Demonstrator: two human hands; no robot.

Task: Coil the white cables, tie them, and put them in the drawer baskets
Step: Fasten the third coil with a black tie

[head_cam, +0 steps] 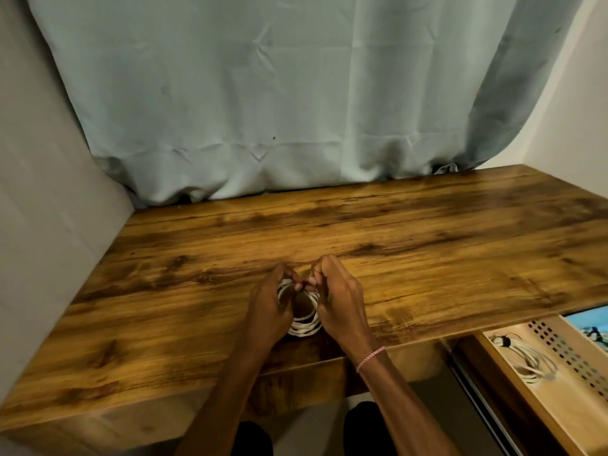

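Observation:
A coiled white cable [304, 325] stands on its edge on the wooden desk [427, 251], near the front edge. My left hand [268, 307] grips the coil's left side. My right hand [339, 297] holds its right side. The fingertips of both hands meet at the top of the coil, pinching something small and dark that is too small to make out. In the open drawer at the lower right, a basket [513, 386] holds another coiled white cable [533, 365] tied with a dark tie.
A grey-green curtain [279, 93] hangs behind the desk. A grey wall [42, 225] closes the left side. The drawer's perforated divider [572, 353] separates the basket from a compartment holding a blue picture [592, 324]. My knees show below the desk.

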